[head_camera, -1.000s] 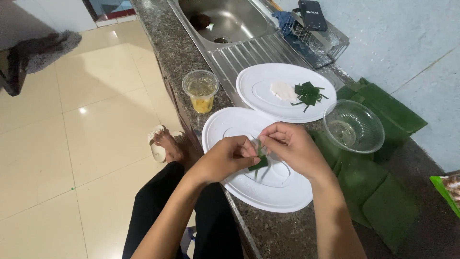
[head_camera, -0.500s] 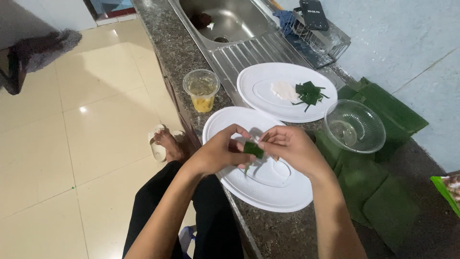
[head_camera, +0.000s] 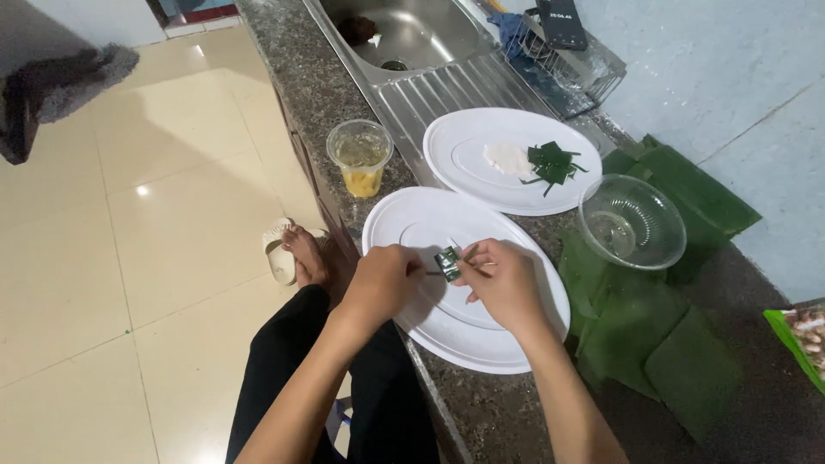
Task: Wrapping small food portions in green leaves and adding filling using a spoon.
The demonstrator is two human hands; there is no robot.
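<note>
Head view: leaf parcel (head_camera: 448, 263) between hands.

Both bare forearms reach in from the bottom edge and converge at centre frame. Left hand (head_camera: 384, 282) knuckles up, fingers curled in, thumb and fingertips pinched toward the right hand. Right hand (head_camera: 505, 282) back facing up, wrist slightly bent, fingers curled with index and thumb pinched toward the left; the two hands' fingertips are just apart, palms hidden. Dark-trousered legs and a bare foot (head_camera: 302, 250) below.
</note>
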